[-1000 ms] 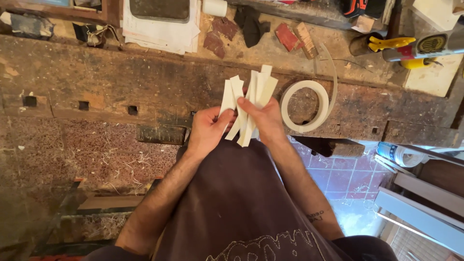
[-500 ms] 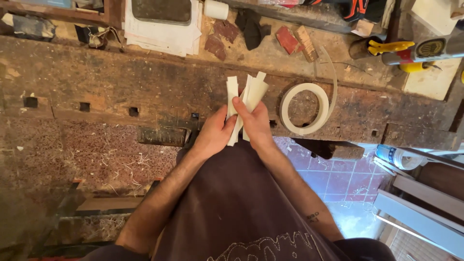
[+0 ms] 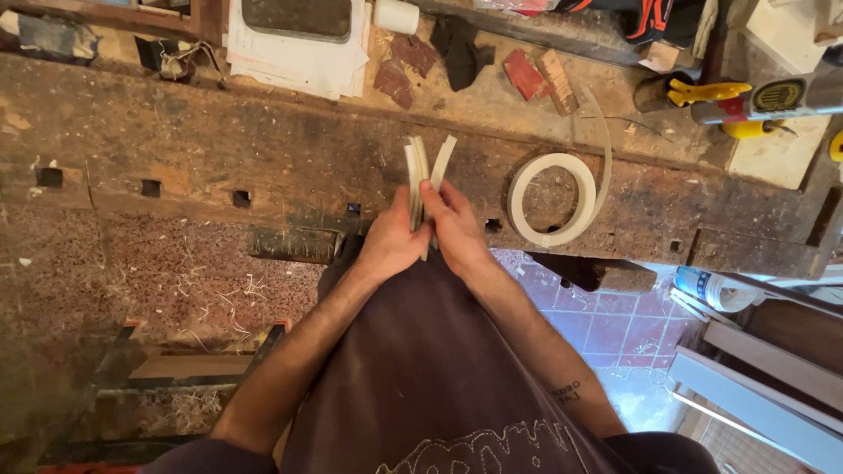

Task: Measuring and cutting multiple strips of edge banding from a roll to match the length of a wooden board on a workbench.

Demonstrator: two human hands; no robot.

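In the head view, the left hand (image 3: 392,246) and the right hand (image 3: 457,230) meet over the near edge of the worn wooden worktop (image 3: 263,158), both closed in a tight grip on a bundle of pale thin strips (image 3: 420,175) that stands upright and fans apart at its top. Just right of the strips a coil of pale edge banding (image 3: 553,200) lies flat on the worktop, and beyond the coil, toward the far right, sits a yellow-handled tool (image 3: 702,92).

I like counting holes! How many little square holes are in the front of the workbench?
7 that I can see: three on the left of the workbench, at and; two near the hands, and; two right, and. More may be hidden.
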